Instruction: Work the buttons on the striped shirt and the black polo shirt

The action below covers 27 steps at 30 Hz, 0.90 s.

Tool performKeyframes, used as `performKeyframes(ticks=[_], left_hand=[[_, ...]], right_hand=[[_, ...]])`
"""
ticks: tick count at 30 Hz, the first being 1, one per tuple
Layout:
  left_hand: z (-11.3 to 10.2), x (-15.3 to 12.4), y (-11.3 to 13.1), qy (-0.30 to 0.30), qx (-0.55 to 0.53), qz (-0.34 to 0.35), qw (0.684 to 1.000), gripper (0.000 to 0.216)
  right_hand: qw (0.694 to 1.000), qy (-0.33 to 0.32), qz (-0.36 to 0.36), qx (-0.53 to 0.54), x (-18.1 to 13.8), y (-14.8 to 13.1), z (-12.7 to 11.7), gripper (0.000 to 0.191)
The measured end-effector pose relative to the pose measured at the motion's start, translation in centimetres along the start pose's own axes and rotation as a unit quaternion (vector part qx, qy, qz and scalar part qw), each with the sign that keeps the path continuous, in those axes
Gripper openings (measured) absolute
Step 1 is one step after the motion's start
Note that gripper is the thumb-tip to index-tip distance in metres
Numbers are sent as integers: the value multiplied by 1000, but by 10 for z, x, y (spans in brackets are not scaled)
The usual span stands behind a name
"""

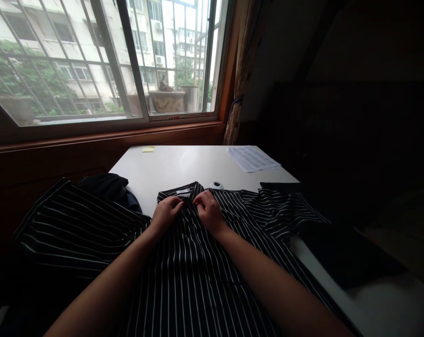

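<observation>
A black shirt with white stripes (190,271) lies spread over the white table (183,164), its collar (197,188) toward the window. Just below the collar, my left hand (167,213) has its fingers pinched on the shirt front. Close beside it, my right hand (209,211) is also closed on the fabric near the collar opening. A small gap parts the fingertips of the two hands. A pale label (182,192) shows inside the collar. One wide striped sleeve (81,224) spreads to the left, and the other sleeve (285,206) lies crumpled on the right.
Printed sheets (252,159) lie at the table's far right, and a yellow sticky note (148,149) at the far left. A round grommet (216,185) sits beyond the collar. Dark cloth (106,185) is heaped at left. Behind stands a barred window (92,61) with a curtain (238,84).
</observation>
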<state>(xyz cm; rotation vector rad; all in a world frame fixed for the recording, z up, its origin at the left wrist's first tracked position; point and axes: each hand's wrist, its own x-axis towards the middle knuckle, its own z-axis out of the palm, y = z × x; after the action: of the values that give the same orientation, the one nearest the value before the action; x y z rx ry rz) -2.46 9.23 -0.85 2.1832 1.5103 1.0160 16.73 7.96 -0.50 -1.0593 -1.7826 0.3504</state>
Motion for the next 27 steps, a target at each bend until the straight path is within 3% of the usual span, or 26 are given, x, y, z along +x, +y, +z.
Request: performKeyframes(ticks=[7, 14, 19, 27], left_hand=[[-2, -2, -1, -2, -12, -13, 1000, 20], [1, -4, 0, -5, 22, 5, 1000, 17], [-3, -11, 5, -14, 73, 59, 996, 13], [-21, -17, 2, -96, 140, 171, 971, 19]], right_hand=[[993, -114, -14, -8, -5, 3, -10, 28], [975, -216, -40, -19, -15, 9, -32, 15], [969, -238, -47, -50, -25, 9, -44, 20], [968, -243, -39, -47, -30, 5, -53, 15]])
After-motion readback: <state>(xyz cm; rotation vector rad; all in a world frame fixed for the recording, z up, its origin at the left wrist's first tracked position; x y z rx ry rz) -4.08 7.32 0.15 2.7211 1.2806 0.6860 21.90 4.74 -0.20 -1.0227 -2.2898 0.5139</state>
